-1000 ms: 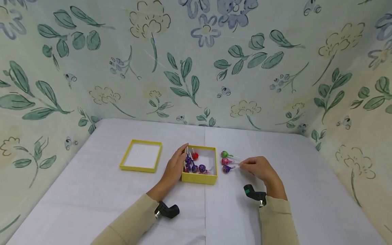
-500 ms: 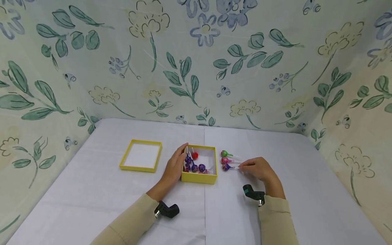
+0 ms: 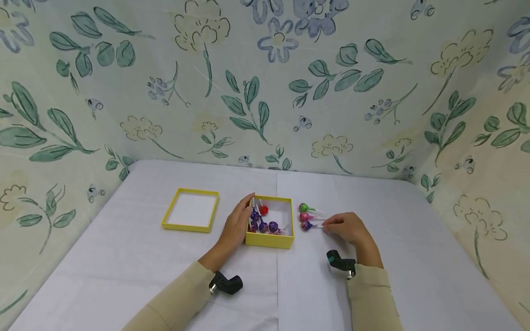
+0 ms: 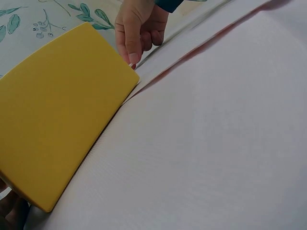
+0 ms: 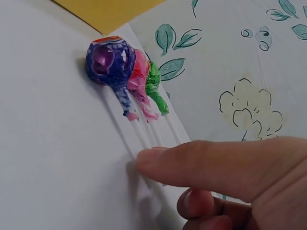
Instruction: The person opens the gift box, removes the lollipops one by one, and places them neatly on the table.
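Note:
My left hand (image 3: pixel 234 226) rests along the left wall of a yellow box (image 3: pixel 269 241), fingers stretched toward its far corner. Inside lie several purple lollipops (image 3: pixel 273 226) and a red lollipop (image 3: pixel 264 210). Right of the box, three lollipops lie in a row with sticks to the right: green (image 3: pixel 303 207), pink (image 3: pixel 304 217) and purple-wrapped (image 5: pixel 106 62). With thumb and fingers, my right hand (image 3: pixel 351 227) pinches the stick of the purple lollipop, the nearest of the three. In the right wrist view the thumb (image 5: pixel 163 165) covers part of that stick.
A yellow-rimmed box lid (image 3: pixel 186 227) lies inside up on the white-covered table (image 3: pixel 236 179), left of the box. Floral cloth (image 3: pixel 265 92) hangs behind and at both sides. Each wrist carries a black camera (image 3: pixel 227 283).
The right wrist and forearm have shifted slightly left, while the fingers stay at the purple lollipop's stick, which has come down closer to the pink one. The left hand and box stay put.

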`<state>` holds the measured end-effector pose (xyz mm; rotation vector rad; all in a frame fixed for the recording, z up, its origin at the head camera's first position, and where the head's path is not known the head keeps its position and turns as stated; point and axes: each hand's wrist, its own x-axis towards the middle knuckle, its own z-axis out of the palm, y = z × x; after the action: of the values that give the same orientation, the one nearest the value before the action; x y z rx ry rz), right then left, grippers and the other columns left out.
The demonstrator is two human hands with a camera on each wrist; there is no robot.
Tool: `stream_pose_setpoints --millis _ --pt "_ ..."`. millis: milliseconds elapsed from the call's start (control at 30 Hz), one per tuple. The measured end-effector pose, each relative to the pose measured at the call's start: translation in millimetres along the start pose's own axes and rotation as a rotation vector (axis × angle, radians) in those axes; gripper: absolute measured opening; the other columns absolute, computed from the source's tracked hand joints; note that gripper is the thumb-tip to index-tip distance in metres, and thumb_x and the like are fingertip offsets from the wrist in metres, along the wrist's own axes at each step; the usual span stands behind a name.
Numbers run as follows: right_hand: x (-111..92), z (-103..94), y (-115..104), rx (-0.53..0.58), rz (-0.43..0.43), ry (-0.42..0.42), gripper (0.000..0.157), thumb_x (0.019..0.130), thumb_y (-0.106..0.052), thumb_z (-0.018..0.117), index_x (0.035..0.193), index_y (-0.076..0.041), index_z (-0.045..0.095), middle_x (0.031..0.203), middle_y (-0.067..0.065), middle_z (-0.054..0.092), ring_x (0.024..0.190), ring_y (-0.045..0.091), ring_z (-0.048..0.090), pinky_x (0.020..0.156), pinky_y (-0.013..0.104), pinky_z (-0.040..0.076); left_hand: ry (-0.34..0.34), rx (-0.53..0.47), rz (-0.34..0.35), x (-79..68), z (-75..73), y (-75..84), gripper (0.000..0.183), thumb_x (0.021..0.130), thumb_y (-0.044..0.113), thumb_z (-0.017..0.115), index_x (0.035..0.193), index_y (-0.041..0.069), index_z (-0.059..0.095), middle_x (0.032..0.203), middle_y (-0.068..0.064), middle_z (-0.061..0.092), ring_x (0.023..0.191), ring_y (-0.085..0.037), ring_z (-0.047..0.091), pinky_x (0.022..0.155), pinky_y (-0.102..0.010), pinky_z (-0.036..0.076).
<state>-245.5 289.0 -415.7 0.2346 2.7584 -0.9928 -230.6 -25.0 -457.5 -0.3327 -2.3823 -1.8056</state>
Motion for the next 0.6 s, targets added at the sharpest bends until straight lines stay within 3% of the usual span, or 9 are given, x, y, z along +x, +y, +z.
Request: stream_pose_setpoints --millis 600 --pt "-1.6 -3.1 -2.5 -0.029 -0.002 -0.023 0.023 0.084 -0.024 0.073 0.102 -0.011 0.073 0.096 0.011 0.06 0.09 0.027 0.05 0.07 0.034 0.043 0.002 0.016 0.005 1.1 0.1 -2.2 0.044 0.105 0.031 0.03 0.149 0.027 0.035 0.154 0.005 0.033 0.143 -0.014 0.026 0.117 -0.038 0.022"
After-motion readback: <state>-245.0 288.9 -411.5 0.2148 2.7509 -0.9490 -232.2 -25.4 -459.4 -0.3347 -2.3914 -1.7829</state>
